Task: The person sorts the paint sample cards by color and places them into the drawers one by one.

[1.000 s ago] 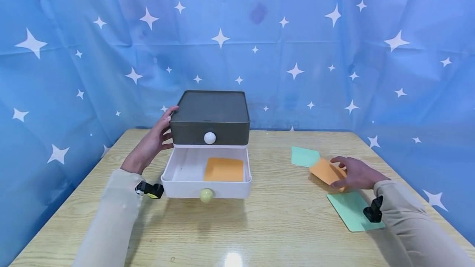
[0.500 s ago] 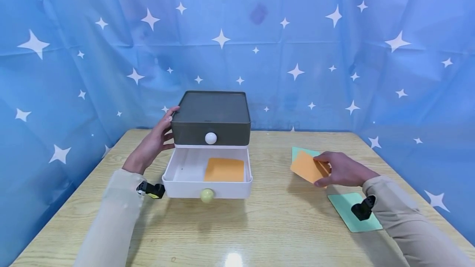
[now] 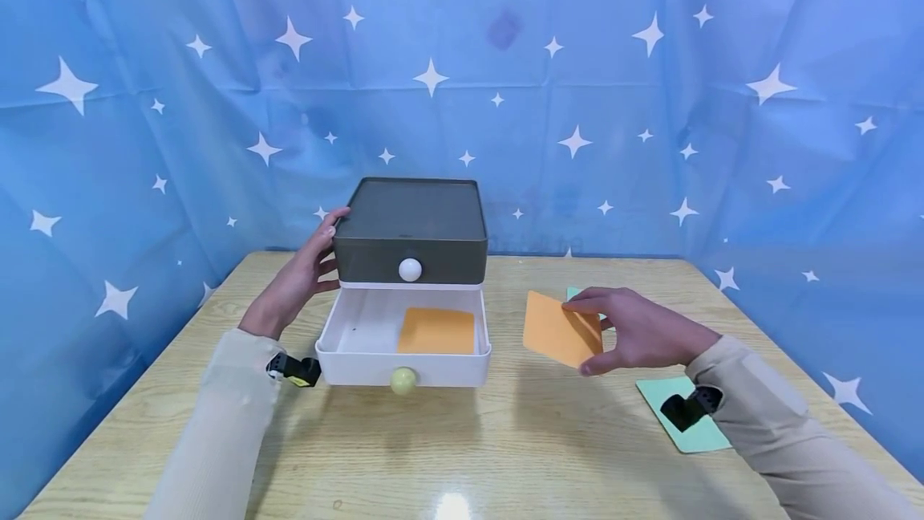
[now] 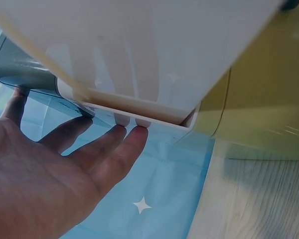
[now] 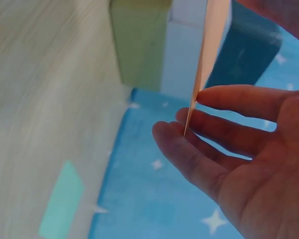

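My right hand (image 3: pixel 642 327) pinches an orange card (image 3: pixel 559 331) by its edge, thumb on one side and fingers on the other. It is held above the table, right of the drawer box; the right wrist view shows this card (image 5: pixel 202 74) edge-on. My left hand (image 3: pixel 296 283) touches the left side of the drawer box (image 3: pixel 411 211), its fingers extended along the wall, as the hand (image 4: pixel 55 169) in the left wrist view shows. The box's white drawer (image 3: pixel 361 367) is pulled out. Another orange card (image 3: pixel 436 331) lies in the drawer's right part.
A green card (image 3: pixel 671 416) lies on the wooden table (image 3: pixel 520 456) below my right wrist. Another green card (image 3: pixel 573 293) is mostly hidden behind my right hand. A blue curtain (image 3: pixel 505 143) with white stars hangs around the table's back and sides.
My right hand has raised the orange card off the table at the right and carried it left toward the drawer. My left hand stays at the box.
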Action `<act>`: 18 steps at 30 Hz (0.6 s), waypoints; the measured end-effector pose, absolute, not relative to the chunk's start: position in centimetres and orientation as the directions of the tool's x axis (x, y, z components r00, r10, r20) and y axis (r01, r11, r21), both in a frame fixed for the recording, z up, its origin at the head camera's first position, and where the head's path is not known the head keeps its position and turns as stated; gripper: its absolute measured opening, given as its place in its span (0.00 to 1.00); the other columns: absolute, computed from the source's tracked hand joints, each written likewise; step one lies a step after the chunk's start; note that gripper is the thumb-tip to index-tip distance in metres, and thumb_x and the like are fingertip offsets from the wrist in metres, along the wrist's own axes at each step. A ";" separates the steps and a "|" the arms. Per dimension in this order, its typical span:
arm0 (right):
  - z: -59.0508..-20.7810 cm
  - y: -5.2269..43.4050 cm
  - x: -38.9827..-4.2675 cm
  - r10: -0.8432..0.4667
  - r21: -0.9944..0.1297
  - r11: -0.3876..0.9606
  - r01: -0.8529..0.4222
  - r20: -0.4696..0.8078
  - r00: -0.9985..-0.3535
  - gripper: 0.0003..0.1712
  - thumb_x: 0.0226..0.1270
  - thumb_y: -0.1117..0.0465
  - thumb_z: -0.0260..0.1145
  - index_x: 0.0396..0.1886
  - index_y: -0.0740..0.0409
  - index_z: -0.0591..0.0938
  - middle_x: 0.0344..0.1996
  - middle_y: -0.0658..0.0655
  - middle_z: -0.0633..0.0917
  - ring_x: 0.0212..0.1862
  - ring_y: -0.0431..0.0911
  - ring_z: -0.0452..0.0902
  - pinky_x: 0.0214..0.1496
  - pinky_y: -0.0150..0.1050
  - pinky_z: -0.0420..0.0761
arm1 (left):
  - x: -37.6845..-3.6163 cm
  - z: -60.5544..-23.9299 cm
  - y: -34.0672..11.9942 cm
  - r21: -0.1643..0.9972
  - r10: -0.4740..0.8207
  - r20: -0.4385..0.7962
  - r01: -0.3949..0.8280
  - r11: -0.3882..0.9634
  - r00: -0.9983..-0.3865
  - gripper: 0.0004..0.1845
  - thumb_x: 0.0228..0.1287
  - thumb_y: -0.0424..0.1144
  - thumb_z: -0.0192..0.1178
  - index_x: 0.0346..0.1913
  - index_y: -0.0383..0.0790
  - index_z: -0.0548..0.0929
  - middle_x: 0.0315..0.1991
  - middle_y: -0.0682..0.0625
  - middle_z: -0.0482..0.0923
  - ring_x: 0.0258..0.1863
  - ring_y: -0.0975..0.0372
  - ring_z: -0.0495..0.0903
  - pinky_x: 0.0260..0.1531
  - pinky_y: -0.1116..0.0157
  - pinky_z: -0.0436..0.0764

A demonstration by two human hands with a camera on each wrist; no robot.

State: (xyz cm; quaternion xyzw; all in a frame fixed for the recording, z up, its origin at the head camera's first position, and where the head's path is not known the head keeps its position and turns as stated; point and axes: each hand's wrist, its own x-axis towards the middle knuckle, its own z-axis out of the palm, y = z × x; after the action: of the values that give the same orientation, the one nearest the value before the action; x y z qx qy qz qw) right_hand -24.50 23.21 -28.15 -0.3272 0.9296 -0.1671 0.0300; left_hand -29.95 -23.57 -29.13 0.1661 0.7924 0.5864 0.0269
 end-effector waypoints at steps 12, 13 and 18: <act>-25.6 19.5 -23.2 -0.742 -0.261 0.616 -0.743 0.124 -0.659 0.39 0.53 0.47 0.79 0.65 0.49 0.78 0.64 0.54 0.79 0.61 0.50 0.78 0.53 0.43 0.83 | -29.8 -29.1 -23.6 0.939 0.293 0.156 0.234 0.253 -0.943 0.30 0.77 0.68 0.29 0.78 0.76 0.44 0.82 0.45 0.42 0.80 0.37 0.50 0.69 0.30 0.59; -25.4 19.1 -23.2 -0.749 -0.269 0.605 -0.749 0.126 -0.650 0.38 0.53 0.48 0.79 0.65 0.48 0.78 0.65 0.54 0.79 0.62 0.50 0.77 0.54 0.42 0.83 | -29.9 -29.1 -23.6 0.939 0.293 0.154 0.232 0.255 -0.944 0.30 0.77 0.68 0.29 0.78 0.76 0.44 0.82 0.45 0.42 0.80 0.37 0.50 0.69 0.30 0.59; -24.6 16.3 -23.4 -0.779 -0.282 0.568 -0.773 0.118 -0.616 0.39 0.52 0.50 0.79 0.65 0.47 0.77 0.67 0.54 0.77 0.66 0.51 0.75 0.54 0.43 0.83 | -29.8 -29.2 -23.6 0.937 0.288 0.154 0.232 0.262 -0.945 0.30 0.77 0.68 0.28 0.78 0.76 0.44 0.82 0.44 0.41 0.79 0.36 0.49 0.69 0.30 0.59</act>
State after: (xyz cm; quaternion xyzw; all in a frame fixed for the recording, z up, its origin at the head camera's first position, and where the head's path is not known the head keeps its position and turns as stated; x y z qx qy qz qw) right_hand -23.41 16.35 -24.63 -0.4383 0.8854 -0.1543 0.0099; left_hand -29.84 -23.63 -29.20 0.1638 0.7941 0.5849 0.0238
